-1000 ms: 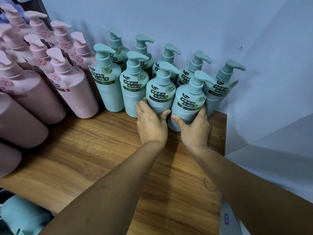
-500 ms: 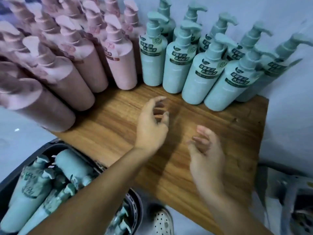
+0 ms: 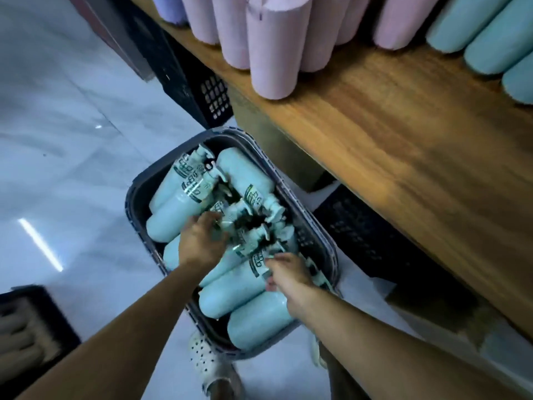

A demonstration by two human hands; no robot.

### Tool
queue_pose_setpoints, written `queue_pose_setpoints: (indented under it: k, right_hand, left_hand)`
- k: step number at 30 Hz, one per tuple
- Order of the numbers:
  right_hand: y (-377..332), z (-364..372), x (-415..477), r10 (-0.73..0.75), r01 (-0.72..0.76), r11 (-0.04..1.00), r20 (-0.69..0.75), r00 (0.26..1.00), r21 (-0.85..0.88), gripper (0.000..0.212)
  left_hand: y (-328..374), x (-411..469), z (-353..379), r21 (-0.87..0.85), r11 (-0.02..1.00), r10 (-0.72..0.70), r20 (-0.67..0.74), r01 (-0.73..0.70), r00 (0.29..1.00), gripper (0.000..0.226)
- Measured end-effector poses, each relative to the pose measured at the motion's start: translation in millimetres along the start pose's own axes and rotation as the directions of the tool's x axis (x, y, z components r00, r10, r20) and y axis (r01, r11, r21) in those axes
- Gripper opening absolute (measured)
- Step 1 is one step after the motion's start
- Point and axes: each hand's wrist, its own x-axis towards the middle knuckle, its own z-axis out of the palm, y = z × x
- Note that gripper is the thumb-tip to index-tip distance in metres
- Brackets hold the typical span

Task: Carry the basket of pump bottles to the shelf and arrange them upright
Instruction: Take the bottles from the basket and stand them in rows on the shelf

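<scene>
Since the mint-green plastic pump bottles (image 3: 239,290) lie heaped sideways in the dark plastic basket (image 3: 131,197), both hands dip toward the pump necks (image 3: 258,236), likely the handiest hold. The left hand (image 3: 202,243) and right hand (image 3: 288,277) curl over them, grip unclear through blur. Beyond the fingertips stands the wooden shelf (image 3: 403,140).

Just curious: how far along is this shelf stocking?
Done: pink cylindrical bottles and teal cylindrical bottles stand on the wooden shelf. In hand: left hand and right hand reach into the dark plastic basket; grip unclear. Left: its many lying teal pump bottles.
</scene>
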Motion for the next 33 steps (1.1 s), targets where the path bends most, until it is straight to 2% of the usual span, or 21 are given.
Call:
queue_pose_setpoints:
  k: [4, 9, 13, 14, 16, 18, 20, 23, 24, 26, 28, 30, 33]
  right_hand:
    - [19, 41, 8, -0.025, 0.025, 1.0, -0.053, 0.998, -0.006, 0.026]
    - [24, 61, 14, -0.107, 0.092, 0.991, -0.176, 0.978, -0.095, 0.024]
    - [21, 71, 13, -0.247, 0.223, 0.966, -0.205, 0.947, -0.134, 0.021]
    - [18, 74, 14, -0.269, 0.248, 0.961, -0.21, 0.94, -0.121, 0.021]
    - [11, 81, 18, -0.281, 0.271, 0.96, -0.224, 0.933, -0.078, 0.022]
    - [5, 91, 22, -0.252, 0.255, 0.967, -0.19, 0.949, -0.013, 0.035]
    - [0, 108, 26, -0.197, 0.205, 0.977, -0.134, 0.971, 0.053, 0.06]
    - [-9, 139, 35, -0.173, 0.184, 0.982, -0.18, 0.968, 0.048, 0.09]
    - [-14, 148, 40, -0.17, 0.177, 0.984, -0.215, 0.962, 0.012, 0.098]
    - [-23, 161, 47, -0.132, 0.124, 0.991, -0.279, 0.951, -0.048, 0.108]
    - [-32, 170, 55, -0.103, 0.078, 0.993, -0.337, 0.936, -0.086, 0.106]
    - [-38, 176, 63, -0.068, 0.039, 0.996, -0.376, 0.924, -0.083, 0.106]
    - [-36, 178, 72, -0.015, 0.028, 0.999, -0.416, 0.909, 0.027, 0.107]
  left_hand:
    - [-59, 5, -14, 0.054, 0.999, 0.006, -0.034, -0.005, 0.999, 0.07]
    - [-83, 21, -22, 0.101, 0.988, 0.103, 0.099, -0.113, 0.99, 0.079]
    - [-91, 16, -13, 0.298, 0.913, 0.258, 0.11, -0.279, 0.96, 0.097]
    - [-92, 17, -11, 0.31, 0.903, 0.282, 0.095, -0.298, 0.955, 0.098]
    - [-92, 15, -9, 0.23, 0.929, 0.289, 0.04, -0.29, 0.957, 0.093]
    - [-94, 10, -7, 0.108, 0.957, 0.271, -0.009, -0.268, 0.963, 0.087]
    - [-98, 8, -9, 0.039, 0.958, 0.287, -0.051, -0.285, 0.957, 0.074]
    - [-105, 25, -27, -0.109, 0.94, 0.31, -0.127, -0.324, 0.942, 0.045]
    - [-106, 35, -34, -0.121, 0.93, 0.325, -0.168, -0.346, 0.931, 0.043]
    - [-104, 57, -45, -0.011, 0.922, 0.375, -0.218, -0.387, 0.901, 0.058]
    - [-101, 80, -50, 0.057, 0.932, 0.363, -0.153, -0.358, 0.919, 0.077]
    - [-97, 96, -50, 0.002, 0.966, 0.26, -0.014, -0.26, 0.966, 0.091]
    - [-101, 110, -45, -0.003, 0.974, 0.225, 0.089, -0.226, 0.97, 0.102]
